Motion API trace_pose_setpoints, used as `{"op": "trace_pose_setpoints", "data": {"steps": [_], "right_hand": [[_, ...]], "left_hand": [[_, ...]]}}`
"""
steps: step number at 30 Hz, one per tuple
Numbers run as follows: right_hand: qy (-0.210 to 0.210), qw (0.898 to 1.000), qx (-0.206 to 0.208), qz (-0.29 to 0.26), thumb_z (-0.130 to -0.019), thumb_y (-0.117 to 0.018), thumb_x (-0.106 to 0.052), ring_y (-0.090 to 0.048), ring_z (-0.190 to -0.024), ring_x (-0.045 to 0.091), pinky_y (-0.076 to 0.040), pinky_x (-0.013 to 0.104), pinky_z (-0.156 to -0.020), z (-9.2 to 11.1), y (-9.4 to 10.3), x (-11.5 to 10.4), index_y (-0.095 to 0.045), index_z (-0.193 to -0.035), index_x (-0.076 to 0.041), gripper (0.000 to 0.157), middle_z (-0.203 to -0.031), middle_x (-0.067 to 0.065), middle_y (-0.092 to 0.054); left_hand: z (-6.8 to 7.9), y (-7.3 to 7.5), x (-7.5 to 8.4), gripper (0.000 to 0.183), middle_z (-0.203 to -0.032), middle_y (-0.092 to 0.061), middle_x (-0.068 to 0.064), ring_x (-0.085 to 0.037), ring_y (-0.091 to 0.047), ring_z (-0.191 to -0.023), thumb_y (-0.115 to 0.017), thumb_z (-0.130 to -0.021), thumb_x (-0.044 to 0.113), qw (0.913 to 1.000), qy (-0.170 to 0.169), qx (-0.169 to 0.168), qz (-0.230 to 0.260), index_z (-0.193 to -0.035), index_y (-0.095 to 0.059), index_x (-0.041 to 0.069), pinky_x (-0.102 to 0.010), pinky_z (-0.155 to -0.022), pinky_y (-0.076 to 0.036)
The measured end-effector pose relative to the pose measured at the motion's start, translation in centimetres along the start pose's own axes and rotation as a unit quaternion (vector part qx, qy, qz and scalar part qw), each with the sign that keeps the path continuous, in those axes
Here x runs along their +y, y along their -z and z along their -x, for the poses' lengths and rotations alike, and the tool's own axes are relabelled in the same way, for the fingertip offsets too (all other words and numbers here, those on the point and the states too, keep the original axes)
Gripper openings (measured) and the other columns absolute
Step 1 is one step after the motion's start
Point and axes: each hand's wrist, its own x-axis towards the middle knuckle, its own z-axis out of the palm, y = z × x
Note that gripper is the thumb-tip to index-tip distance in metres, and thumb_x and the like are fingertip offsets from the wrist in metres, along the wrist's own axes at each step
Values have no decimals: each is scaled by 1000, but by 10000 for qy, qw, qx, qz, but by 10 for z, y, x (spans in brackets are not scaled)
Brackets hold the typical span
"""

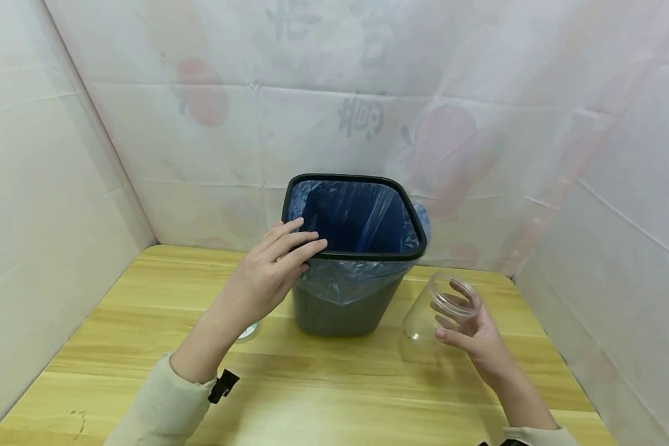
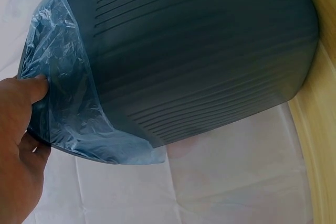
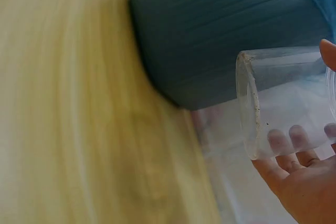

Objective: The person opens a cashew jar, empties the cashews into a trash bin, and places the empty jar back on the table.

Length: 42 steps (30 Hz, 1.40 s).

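My left hand (image 1: 267, 266) grips the near-left rim of a grey trash can (image 1: 337, 316), its fingers over the black rim and its thumb (image 2: 37, 88) on the outside. A blue plastic bag (image 1: 345, 279) lines the can and folds down over its outer wall. To the right of the can, my right hand (image 1: 474, 337) holds a clear plastic jar (image 3: 283, 98) round its side, above the table. The jar has no lid on and its mouth tilts up toward the right. Small dark specks show along its bottom edge in the right wrist view.
A small round lid-like disc (image 1: 248, 332) lies on the wooden table (image 1: 312, 396), partly hidden behind my left forearm. Pale printed cloth (image 1: 340, 124) hangs behind the table and on both sides. A black strap (image 1: 223, 386) sits at my left cuff.
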Motion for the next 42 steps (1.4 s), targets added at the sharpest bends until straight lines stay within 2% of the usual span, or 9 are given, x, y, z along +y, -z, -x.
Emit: {"op": "trace_pose_setpoints", "data": {"steps": [4,11,15,21,29,33,38,42], "right_hand": [[-216,9994,-38,282,-85,-64,17,-57,-125,14,-51,29,-99,4,0,12,-16,-158,-10,91,-141,7,-45],[-642,9934,106,947,-82,-72,11,-55,-122,4,-49,24,-99,7,-1,27,-20,-157,-11,94,-143,27,-38],[-826,9899,73,1152,-84,-73,6,-53,-122,1,-48,22,-99,8,0,31,-18,-158,-13,94,-146,27,-36],[-974,9883,16,1171,-84,-73,3,-51,-122,0,-46,20,-98,11,1,35,-17,-157,-13,94,-148,27,-35],[-1013,9881,-46,1158,-81,-76,4,-53,-122,4,-46,20,-97,15,0,42,-19,-157,-11,95,-148,29,-36],[-987,9885,-70,1146,-80,-77,4,-52,-128,9,-45,17,-99,18,1,46,-21,-156,-10,95,-147,30,-37],[-918,9887,-112,1184,-79,-78,6,-48,-134,17,-44,17,-99,20,1,48,-20,-157,-11,98,-147,27,-38],[-751,9878,-223,1348,-77,-79,6,-45,-135,10,-41,15,-100,19,-1,44,-13,-160,-14,108,-150,31,-34]], "left_hand": [[0,0,0,50,-133,-62,-9,-30,-41,-142,-70,-90,-1,10000,6,16,6,-138,-61,13,-50,-116,-33],[1,1,0,50,-132,-62,-9,-31,-42,-142,-70,-90,-1,10000,-3,45,40,-137,-61,13,-52,-115,-34],[2,2,0,50,-133,-62,-9,-32,-42,-142,-70,-90,-2,10000,2,27,51,-137,-61,12,-52,-115,-34],[2,2,1,51,-134,-61,-9,-31,-41,-142,-71,-90,0,10000,36,-24,43,-138,-61,13,-49,-117,-33],[1,1,2,51,-136,-60,-9,-30,-39,-144,-69,-91,-1,9999,45,-30,98,-139,-60,14,-50,-117,-32],[1,1,1,51,-138,-59,-9,-31,-37,-145,-68,-92,1,9999,-13,2,154,-140,-59,13,-52,-117,-32],[2,1,0,60,-149,-50,-12,-35,-30,-148,-72,-89,10,9996,-66,-62,271,-145,-53,12,-49,-119,-30],[8,4,-1,64,-156,-40,-15,-38,-26,-149,-74,-89,20,9990,-54,-73,442,-148,-50,12,-48,-118,-30]]}}
